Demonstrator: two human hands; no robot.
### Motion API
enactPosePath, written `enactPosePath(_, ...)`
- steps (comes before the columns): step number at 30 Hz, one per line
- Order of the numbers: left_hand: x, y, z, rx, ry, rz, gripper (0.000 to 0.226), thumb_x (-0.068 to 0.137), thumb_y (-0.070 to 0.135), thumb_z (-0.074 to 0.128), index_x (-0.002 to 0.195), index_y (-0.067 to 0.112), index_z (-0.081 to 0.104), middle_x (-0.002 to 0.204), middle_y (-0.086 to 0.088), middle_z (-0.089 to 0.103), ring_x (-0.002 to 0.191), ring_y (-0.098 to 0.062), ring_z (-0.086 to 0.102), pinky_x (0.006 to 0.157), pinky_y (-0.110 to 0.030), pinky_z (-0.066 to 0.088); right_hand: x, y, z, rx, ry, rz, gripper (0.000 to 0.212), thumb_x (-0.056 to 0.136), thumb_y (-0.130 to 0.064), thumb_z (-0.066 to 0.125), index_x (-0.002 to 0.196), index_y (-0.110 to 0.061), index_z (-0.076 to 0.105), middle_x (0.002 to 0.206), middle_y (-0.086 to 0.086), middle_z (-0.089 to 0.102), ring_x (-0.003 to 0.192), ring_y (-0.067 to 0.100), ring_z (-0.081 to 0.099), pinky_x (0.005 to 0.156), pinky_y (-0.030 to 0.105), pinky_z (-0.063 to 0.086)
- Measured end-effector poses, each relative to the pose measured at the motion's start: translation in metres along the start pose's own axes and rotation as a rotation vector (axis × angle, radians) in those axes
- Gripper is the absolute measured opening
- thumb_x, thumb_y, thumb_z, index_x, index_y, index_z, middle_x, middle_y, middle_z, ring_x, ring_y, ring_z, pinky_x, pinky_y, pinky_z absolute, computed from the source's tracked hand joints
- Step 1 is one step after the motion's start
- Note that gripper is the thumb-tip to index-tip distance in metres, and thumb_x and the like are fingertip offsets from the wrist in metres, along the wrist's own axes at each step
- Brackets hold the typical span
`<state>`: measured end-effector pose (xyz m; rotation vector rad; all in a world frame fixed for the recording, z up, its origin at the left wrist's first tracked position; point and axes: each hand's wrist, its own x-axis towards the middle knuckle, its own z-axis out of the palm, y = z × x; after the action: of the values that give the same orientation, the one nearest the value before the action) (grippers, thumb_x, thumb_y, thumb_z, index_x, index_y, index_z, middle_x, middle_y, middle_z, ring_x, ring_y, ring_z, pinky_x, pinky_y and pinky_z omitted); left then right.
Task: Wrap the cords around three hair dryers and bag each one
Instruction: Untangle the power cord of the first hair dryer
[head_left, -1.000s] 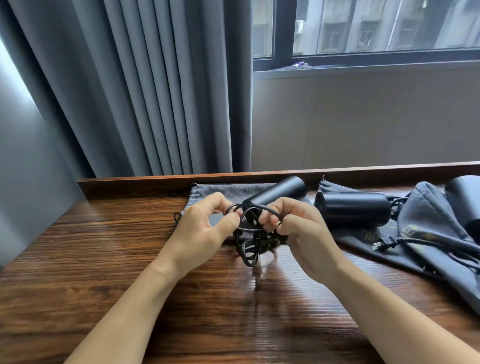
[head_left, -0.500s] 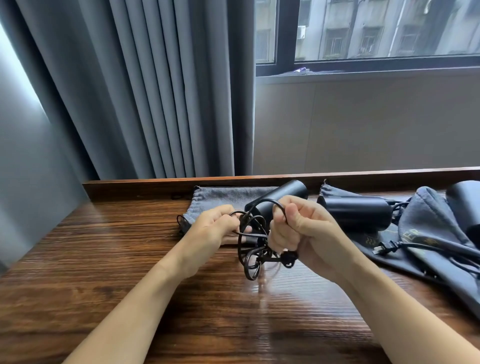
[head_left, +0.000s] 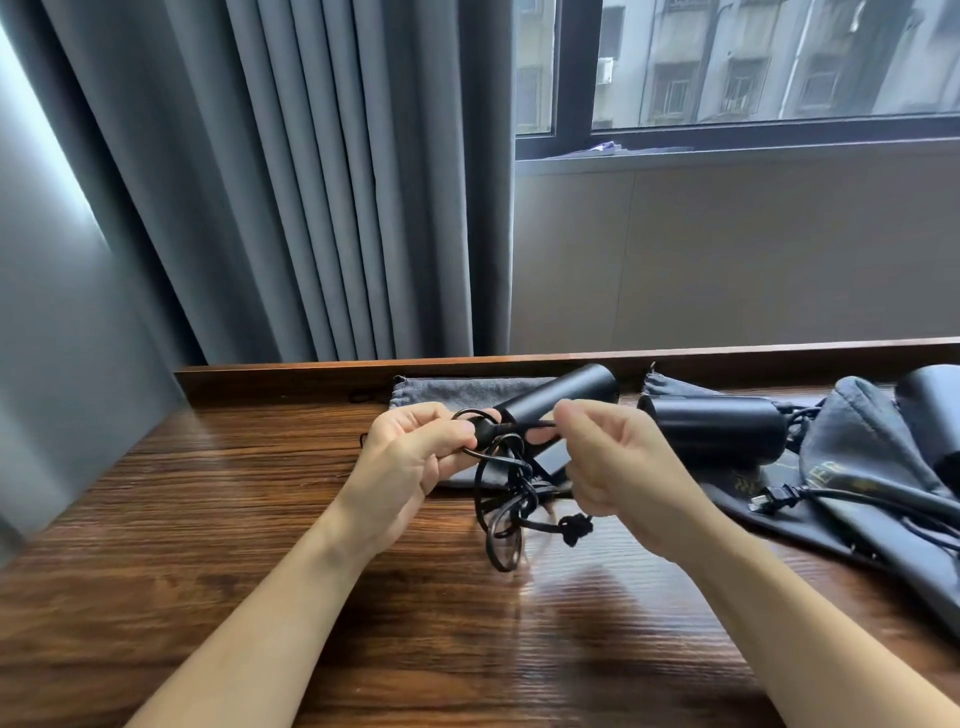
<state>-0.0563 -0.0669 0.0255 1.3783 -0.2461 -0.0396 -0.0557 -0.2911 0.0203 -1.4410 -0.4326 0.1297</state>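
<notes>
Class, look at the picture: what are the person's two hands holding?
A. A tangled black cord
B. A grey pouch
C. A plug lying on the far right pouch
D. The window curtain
A: the left hand and right hand both pinch the tangled black cord, its loops hanging between them above the wooden table.

Left hand (head_left: 410, 457) and right hand (head_left: 618, 467) covering cord (head_left: 498, 499) where gripped; finger contact not resolvable. Lower cord loops blurring. Hands hiding near end of middle hair dryer (head_left: 558, 397) and part of grey bag (head_left: 447, 392) under it. Right edge cutting off far-right hair dryer (head_left: 935, 410) and dark bag (head_left: 852, 431). Gold lettering on dark bag too small to read. Second hair dryer (head_left: 717, 428) partly behind right hand.
</notes>
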Motion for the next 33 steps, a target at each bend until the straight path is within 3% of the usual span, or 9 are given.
enactPosePath(3, -0.001, 0.001, 0.003, -0.005, -0.017, 0.0, 0.017, 0.089, 0.01, 0.062, 0.076, 0.004, 0.053, 0.118, -0.028, 0.072, 0.119, -0.037, 0.069, 0.101, -0.041, 0.057, -0.002, 0.002, 0.004, -0.35, 0.057, -0.173, 0.024, 0.106, -0.02, 0.057, 0.095, -0.019, 0.078, 0.051, -0.013, 0.043, 0.045, 0.01, 0.033, 0.047, 0.029, 0.028)
enactPosePath(6, -0.002, 0.002, 0.003, 0.012, -0.022, 0.0, 0.02, 0.095, 0.008, 0.061, 0.077, 0.006, 0.054, 0.115, -0.028, 0.073, 0.115, -0.039, 0.07, 0.098, -0.042, 0.058, -0.002, 0.004, 0.003, -0.238, 0.1, -0.169, 0.02, 0.101, -0.014, 0.061, 0.09, -0.019, 0.077, 0.059, -0.009, 0.059, 0.045, 0.012, 0.036, 0.048, 0.034, 0.032)
enactPosePath(8, -0.002, 0.001, 0.006, 0.063, -0.025, -0.004, 0.021, 0.098, 0.01, 0.06, 0.078, 0.009, 0.054, 0.109, -0.026, 0.074, 0.108, -0.04, 0.072, 0.095, -0.046, 0.059, -0.001, 0.004, 0.002, -0.193, 0.136, -0.176, 0.017, 0.093, -0.019, 0.06, 0.087, -0.014, 0.075, 0.067, -0.005, 0.066, 0.046, 0.002, 0.042, 0.046, 0.023, 0.036)
enactPosePath(10, -0.001, -0.001, 0.007, 0.208, 0.016, 0.026, 0.024, 0.101, 0.016, 0.059, 0.078, 0.012, 0.053, 0.096, -0.021, 0.074, 0.098, -0.037, 0.073, 0.091, -0.046, 0.06, -0.002, 0.005, 0.003, -0.23, 0.179, -0.257, 0.02, 0.091, -0.016, 0.057, 0.082, -0.005, 0.069, 0.065, -0.007, 0.063, 0.048, 0.0, 0.046, 0.05, 0.009, 0.034)
enactPosePath(14, 0.001, 0.001, -0.003, 0.31, 0.081, -0.003, 0.024, 0.105, 0.018, 0.055, 0.083, 0.009, 0.055, 0.09, -0.027, 0.073, 0.085, -0.037, 0.07, 0.081, -0.045, 0.059, -0.009, 0.009, 0.003, -0.067, 0.234, -0.393, 0.03, 0.098, -0.013, 0.049, 0.07, -0.002, 0.046, 0.058, -0.007, 0.034, 0.049, 0.011, 0.025, 0.044, 0.02, 0.023)
enactPosePath(17, 0.0, 0.005, -0.004, 0.251, 0.032, -0.037, 0.018, 0.104, 0.015, 0.055, 0.09, 0.005, 0.057, 0.088, -0.023, 0.075, 0.074, -0.03, 0.068, 0.072, -0.04, 0.058, -0.008, 0.006, 0.006, 0.012, 0.267, -0.349, 0.033, 0.104, -0.016, 0.047, 0.072, -0.015, 0.052, 0.056, -0.003, 0.032, 0.047, 0.012, 0.023, 0.043, 0.02, 0.022)
enactPosePath(25, 0.0, 0.003, 0.001, 0.142, 0.018, -0.123, 0.019, 0.109, 0.025, 0.047, 0.099, 0.01, 0.051, 0.086, -0.011, 0.073, 0.072, -0.027, 0.069, 0.071, -0.039, 0.059, 0.0, -0.001, 0.004, 0.259, 0.294, -0.097, 0.022, 0.109, -0.012, 0.041, 0.091, -0.008, 0.053, 0.059, 0.002, 0.027, 0.047, 0.015, 0.021, 0.042, 0.022, 0.03)
enactPosePath(29, 0.004, 0.001, -0.002, 0.122, 0.171, -0.189, 0.021, 0.11, 0.029, 0.048, 0.103, 0.01, 0.055, 0.086, -0.007, 0.07, 0.064, -0.021, 0.065, 0.058, -0.033, 0.055, 0.002, -0.004, -0.004, 0.444, 0.133, -0.072, 0.005, 0.092, -0.012, 0.055, 0.089, -0.01, 0.052, 0.065, 0.007, 0.049, 0.059, 0.021, 0.049, 0.056, 0.033, 0.05)
enactPosePath(33, 0.003, 0.002, -0.002, 0.128, 0.17, -0.206, 0.021, 0.109, 0.029, 0.049, 0.11, 0.009, 0.056, 0.092, -0.005, 0.065, 0.061, -0.015, 0.058, 0.061, -0.028, 0.051, -0.001, -0.004, -0.007, 0.197, 0.172, -0.1, 0.009, 0.095, -0.006, 0.062, 0.089, -0.011, 0.057, 0.082, 0.011, 0.068, 0.062, 0.015, 0.055, 0.057, 0.028, 0.04)
